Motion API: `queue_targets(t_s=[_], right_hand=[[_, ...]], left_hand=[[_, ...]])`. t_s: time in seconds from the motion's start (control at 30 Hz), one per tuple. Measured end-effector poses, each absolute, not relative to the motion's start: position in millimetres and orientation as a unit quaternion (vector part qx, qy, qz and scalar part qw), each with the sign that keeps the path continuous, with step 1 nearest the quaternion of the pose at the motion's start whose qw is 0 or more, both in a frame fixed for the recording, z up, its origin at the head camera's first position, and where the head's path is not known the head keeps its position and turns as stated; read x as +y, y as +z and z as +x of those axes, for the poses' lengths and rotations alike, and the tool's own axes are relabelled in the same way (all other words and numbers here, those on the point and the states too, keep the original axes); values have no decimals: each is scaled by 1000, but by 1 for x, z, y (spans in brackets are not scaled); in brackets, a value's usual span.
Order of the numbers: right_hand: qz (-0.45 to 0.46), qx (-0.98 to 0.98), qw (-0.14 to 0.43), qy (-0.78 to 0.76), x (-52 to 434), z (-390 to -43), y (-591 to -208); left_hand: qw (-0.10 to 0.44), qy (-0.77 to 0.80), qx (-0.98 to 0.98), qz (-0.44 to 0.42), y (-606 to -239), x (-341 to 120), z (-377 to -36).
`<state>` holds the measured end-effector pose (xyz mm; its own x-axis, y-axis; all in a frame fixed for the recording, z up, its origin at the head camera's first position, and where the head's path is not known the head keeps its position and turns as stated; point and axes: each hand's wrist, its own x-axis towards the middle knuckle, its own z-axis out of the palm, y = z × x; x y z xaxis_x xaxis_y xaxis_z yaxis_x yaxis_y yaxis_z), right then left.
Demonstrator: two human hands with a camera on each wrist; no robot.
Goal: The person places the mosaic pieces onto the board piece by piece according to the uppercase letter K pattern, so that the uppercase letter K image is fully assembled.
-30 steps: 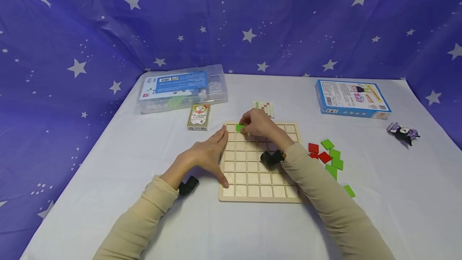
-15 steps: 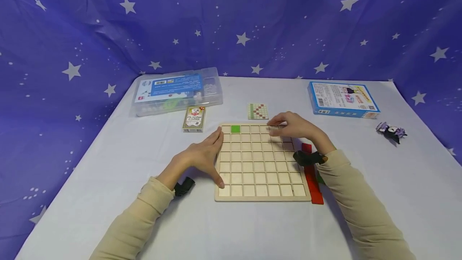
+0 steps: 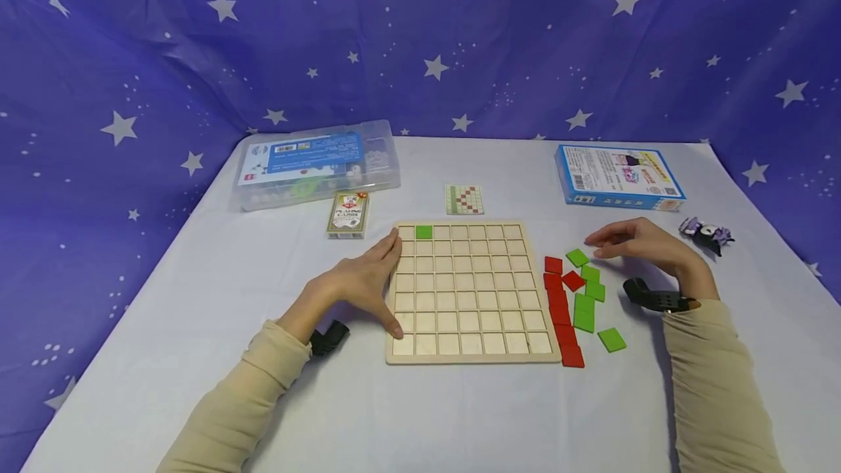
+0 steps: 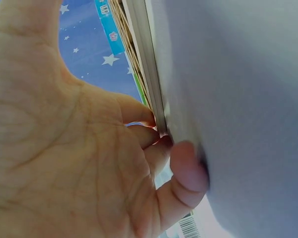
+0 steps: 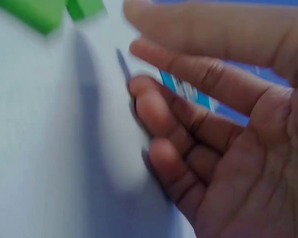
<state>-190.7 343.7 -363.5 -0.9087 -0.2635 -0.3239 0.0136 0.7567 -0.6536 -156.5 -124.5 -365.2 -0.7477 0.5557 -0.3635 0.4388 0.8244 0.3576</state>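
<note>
A wooden grid board [image 3: 464,281] lies flat on the white table, with one green tile [image 3: 423,232] in its far row, second square from the left. Along the board's left edge rests my left hand [image 3: 364,277], thumb and fingers spread; the left wrist view shows its fingertips against the board's side [image 4: 151,74]. My right hand [image 3: 650,248] hovers just beyond the loose green tiles [image 3: 590,274], its fingers loosely bent and holding nothing. Several red tiles [image 3: 558,307] lie in a line by the board's right edge. Blurred green tiles [image 5: 87,7] show in the right wrist view.
A small pattern card [image 3: 464,199] lies behind the board. At the back left are a clear plastic case [image 3: 318,165] and a playing cards box [image 3: 349,214]. A blue-edged box [image 3: 620,177] stands back right, near a purple and black trinket [image 3: 707,235].
My right hand has left the green tile in the board's far row and swung right, over the board, to the loose green tiles. The left hand keeps to the board's left edge.
</note>
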Motion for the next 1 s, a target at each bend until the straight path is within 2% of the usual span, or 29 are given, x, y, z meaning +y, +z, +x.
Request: queue_targets(t_s=[0.13, 0.37, 0.5, 0.87, 1.0], right_hand=[[-62, 911, 199, -355, 355, -188, -365], [-133, 914, 182, -337, 334, -193, -369], [-140, 921, 167, -324, 327, -195, -370], [-42, 943, 134, -302, 326, -198, -370], [-36, 931, 127, -339, 328, -196, -369]], left_hand=[[233, 128, 926, 267, -364, -126, -156], [236, 124, 928, 261, -365, -126, -157], [235, 126, 927, 264, -366, -124, -157], [229, 124, 929, 262, -365, -126, -156], [233, 117, 930, 259, -365, -125, -157]])
